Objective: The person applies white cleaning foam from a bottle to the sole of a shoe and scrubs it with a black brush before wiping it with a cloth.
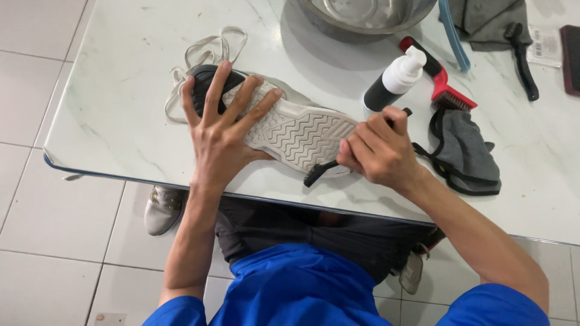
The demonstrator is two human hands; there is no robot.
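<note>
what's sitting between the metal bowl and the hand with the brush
In the head view, a black bottle with a white pump top stands on the marble table between the metal bowl and the right hand.

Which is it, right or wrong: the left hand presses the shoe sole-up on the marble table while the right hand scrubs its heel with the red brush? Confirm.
Wrong in one respect. The head view shows the right hand scrubbing with a small black brush; the red brush lies unused beside the pump bottle. The left hand does press the shoe sole-up on the marble table.

The bowl (362, 15) and the grey cloth (486, 21) run off the top edge — a dark pad (570, 57) is cut by the right edge. The brush (323, 171) handle is mostly hidden in the right hand (380, 151), and the shoe (284, 118) upper faces down, unseen.
</note>
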